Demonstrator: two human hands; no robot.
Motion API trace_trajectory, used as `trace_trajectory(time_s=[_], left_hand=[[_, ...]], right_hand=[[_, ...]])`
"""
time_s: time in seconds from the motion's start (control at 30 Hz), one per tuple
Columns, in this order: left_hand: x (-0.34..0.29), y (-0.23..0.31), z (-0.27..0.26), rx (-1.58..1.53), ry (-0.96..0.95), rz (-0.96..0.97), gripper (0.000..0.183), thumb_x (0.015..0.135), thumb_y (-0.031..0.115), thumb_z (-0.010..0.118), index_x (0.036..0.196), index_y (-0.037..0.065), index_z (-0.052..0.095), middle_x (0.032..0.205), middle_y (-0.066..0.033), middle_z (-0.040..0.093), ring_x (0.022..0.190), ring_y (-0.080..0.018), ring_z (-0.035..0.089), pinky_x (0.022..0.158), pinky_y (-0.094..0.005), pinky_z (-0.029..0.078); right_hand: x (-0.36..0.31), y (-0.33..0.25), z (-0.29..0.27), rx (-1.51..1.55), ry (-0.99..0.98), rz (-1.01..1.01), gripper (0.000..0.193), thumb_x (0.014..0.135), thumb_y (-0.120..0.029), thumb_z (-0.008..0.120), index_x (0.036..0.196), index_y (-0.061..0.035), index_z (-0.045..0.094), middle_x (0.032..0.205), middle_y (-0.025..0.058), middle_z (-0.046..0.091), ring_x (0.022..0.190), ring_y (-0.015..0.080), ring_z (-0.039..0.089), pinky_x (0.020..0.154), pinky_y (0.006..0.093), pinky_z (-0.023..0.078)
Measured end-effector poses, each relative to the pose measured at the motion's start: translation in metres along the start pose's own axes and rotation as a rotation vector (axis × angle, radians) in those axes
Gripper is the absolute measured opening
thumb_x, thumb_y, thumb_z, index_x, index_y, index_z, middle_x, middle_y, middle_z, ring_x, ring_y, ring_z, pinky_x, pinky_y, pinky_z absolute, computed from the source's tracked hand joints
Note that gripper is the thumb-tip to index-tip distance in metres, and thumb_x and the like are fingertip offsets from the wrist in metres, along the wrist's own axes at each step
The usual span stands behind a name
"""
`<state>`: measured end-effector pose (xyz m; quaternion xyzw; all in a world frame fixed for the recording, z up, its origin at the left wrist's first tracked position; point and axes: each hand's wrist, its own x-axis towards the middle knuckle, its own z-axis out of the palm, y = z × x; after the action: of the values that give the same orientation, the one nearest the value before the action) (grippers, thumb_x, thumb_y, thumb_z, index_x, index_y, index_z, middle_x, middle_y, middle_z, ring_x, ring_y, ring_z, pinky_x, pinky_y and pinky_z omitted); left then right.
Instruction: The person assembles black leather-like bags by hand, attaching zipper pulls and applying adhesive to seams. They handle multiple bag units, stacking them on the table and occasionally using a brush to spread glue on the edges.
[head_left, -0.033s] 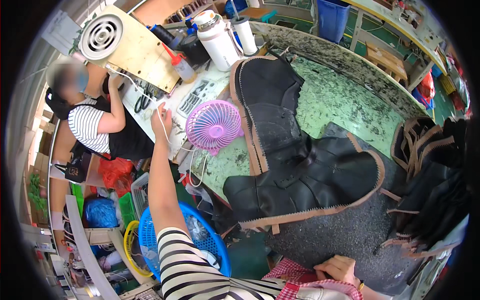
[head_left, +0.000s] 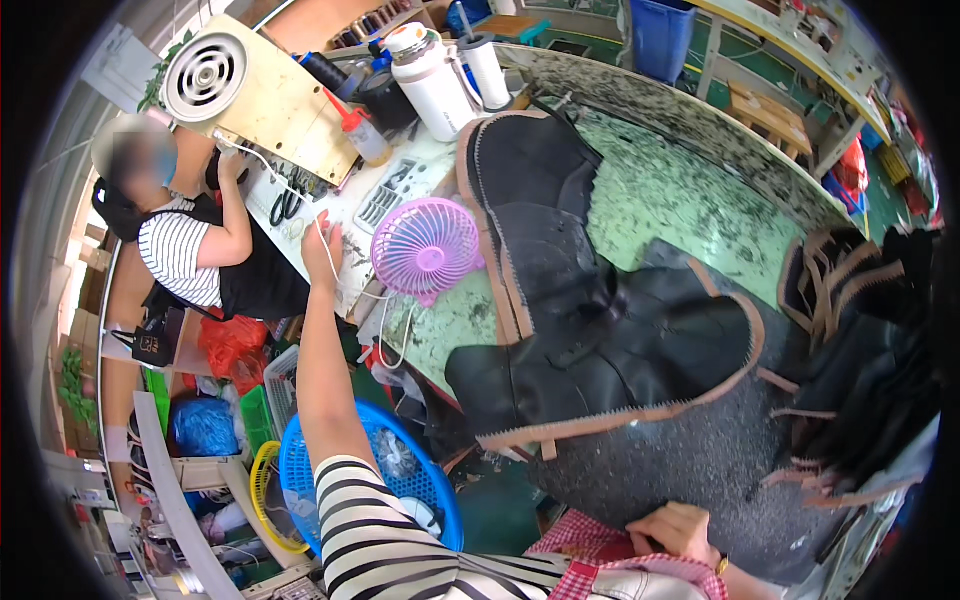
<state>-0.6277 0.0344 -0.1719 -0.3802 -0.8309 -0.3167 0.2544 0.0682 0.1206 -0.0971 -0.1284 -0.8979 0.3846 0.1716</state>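
Note:
My left hand [head_left: 321, 252] reaches far out over the white tabletop [head_left: 347, 205], between black-handled scissors [head_left: 287, 207] and a pink desk fan [head_left: 428, 248]. Its fingers are curled together. A small red thing shows at the fingertips, and the fan's white cord [head_left: 328, 268] runs across the hand; what the fingers hold is unclear. Close to my body, my right hand [head_left: 676, 530] rests curled at the near edge of a dark grey board [head_left: 640, 480], beside red checked cloth [head_left: 577, 540]. Its palm is hidden. Black leather boot pieces with brown zigzag edging [head_left: 590, 360] lie ahead of it.
At left a co-worker [head_left: 200, 240] sits by a cream machine [head_left: 265, 100]. A white flask [head_left: 435, 85] and an oil bottle [head_left: 362, 135] stand at the back. Below my left arm is a blue basket [head_left: 440, 500]. More black leather pieces [head_left: 860, 370] are heaped at right.
My left hand has shifted very slightly down, with its fingers still curled by the cord. The right hand stays at the board's edge, and the view has moved a little.

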Motion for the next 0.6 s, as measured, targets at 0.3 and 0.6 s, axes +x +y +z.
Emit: trace_trajectory(time_s=[0.3, 0.6], left_hand=[[-0.121, 0.148, -0.135, -0.312, 0.068, -0.229, 0.033, 0.094, 0.015, 0.063, 0.121, -0.002, 0.059, 0.106, -0.0102, 0.065, 0.095, -0.0158, 0.061, 0.085, -0.0276, 0.049], [-0.242, 0.459, -0.156, -0.629, -0.423, 0.295, 0.023, 0.077, 0.005, 0.072, 0.1, 0.004, 0.067, 0.098, -0.0106, 0.068, 0.089, -0.027, 0.065, 0.082, -0.0359, 0.05]], right_hand=[[-0.045, 0.002, -0.032, 0.003, 0.245, -0.168, 0.021, 0.069, -0.001, 0.071, 0.09, -0.0025, 0.067, 0.082, 0.0086, 0.064, 0.066, 0.0226, 0.062, 0.055, 0.0329, 0.051], [-0.093, 0.012, -0.098, -0.426, 0.393, 0.381, 0.036, 0.08, -0.023, 0.072, 0.108, -0.003, 0.063, 0.101, 0.0134, 0.063, 0.092, 0.0326, 0.061, 0.078, 0.039, 0.05]])
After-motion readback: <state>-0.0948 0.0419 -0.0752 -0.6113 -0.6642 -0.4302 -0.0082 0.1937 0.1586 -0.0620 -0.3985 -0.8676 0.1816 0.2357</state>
